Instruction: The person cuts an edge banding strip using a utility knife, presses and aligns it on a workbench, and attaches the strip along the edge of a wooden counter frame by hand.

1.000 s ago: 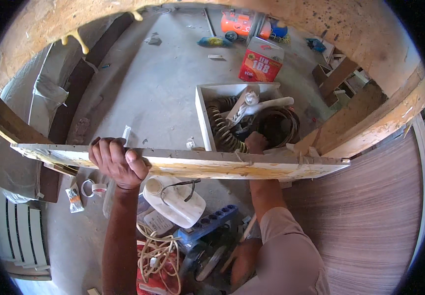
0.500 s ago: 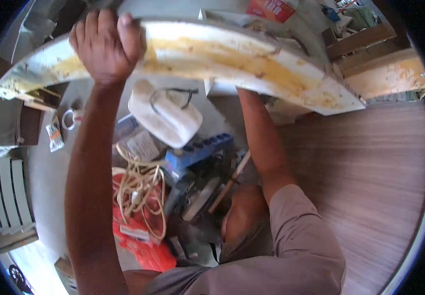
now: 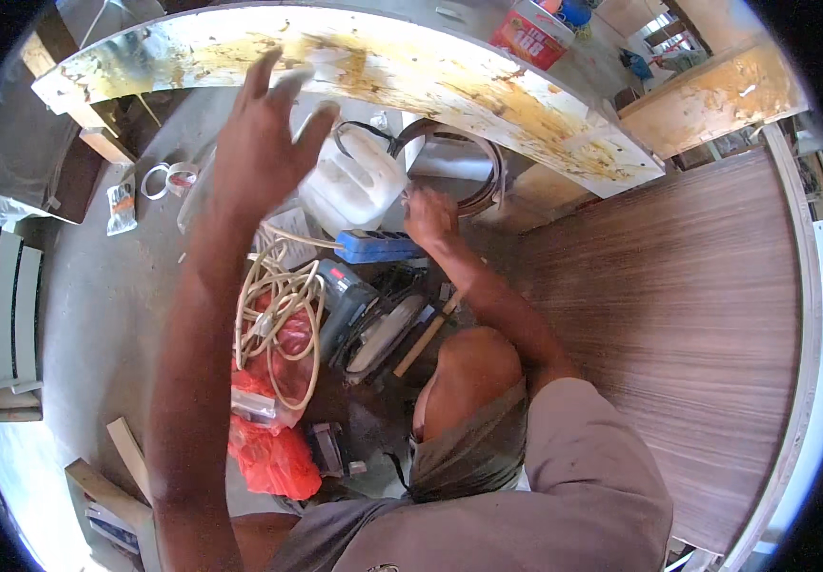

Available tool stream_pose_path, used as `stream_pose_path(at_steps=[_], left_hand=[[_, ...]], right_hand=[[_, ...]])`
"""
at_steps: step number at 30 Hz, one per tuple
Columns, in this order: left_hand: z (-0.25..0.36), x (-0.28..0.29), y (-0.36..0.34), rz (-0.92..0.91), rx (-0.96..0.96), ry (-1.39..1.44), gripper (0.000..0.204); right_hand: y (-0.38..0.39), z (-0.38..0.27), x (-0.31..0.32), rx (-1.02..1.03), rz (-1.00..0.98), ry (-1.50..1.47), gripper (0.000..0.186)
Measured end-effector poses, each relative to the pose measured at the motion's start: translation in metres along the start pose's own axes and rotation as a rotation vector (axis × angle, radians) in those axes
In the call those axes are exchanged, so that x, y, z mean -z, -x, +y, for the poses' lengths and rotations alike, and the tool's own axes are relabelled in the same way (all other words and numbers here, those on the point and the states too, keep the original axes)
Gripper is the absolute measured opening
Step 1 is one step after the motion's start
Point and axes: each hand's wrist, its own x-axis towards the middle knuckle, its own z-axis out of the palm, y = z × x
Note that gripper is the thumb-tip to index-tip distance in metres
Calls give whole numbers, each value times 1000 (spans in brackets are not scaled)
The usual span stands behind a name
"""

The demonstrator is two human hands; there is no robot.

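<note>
My left hand [image 3: 268,153] is raised just below the stained white board [image 3: 459,86], fingers apart and holding nothing. My right hand [image 3: 435,214] grips a brown coil [image 3: 492,167] beside a white plastic jug [image 3: 354,191]. Below them lie a blue power strip [image 3: 373,246], a tangle of cream cable [image 3: 278,305] on red plastic bags [image 3: 273,458], grey-black power tools [image 3: 349,296] and a thin wooden stick [image 3: 416,348].
A wood-grain panel [image 3: 659,343] stands at the right, near a wooden beam [image 3: 697,110]. Tape rolls [image 3: 156,181] and a small packet [image 3: 121,205] lie on the floor at left, beside white slats [image 3: 6,305]. A red box [image 3: 530,33] is beyond the board.
My left hand has let go of the board, fingers opening. My right hand has drawn the coil from the white box under the board toward me. The view has tilted down.
</note>
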Motion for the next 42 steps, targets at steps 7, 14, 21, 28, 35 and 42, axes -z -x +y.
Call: stream_pose_path(at_steps=[7, 14, 21, 28, 35, 42], left_hand=[[20, 54, 131, -122, 404, 158, 22], [28, 58, 204, -237, 664, 432, 23], [31, 52, 239, -452, 679, 429, 28], [25, 56, 252, -484, 703, 381, 28], [21, 57, 254, -511, 722, 376, 31], [22, 60, 248, -521, 781, 384, 34]], right_hand=[[8, -1, 4, 132, 48, 102, 17], [29, -2, 5, 43, -138, 120, 22], [58, 35, -39, 212, -156, 152, 16], [66, 36, -31, 216, 13, -7, 13], [40, 61, 20, -110, 558, -184, 19], [33, 98, 43, -544, 109, -105, 33]])
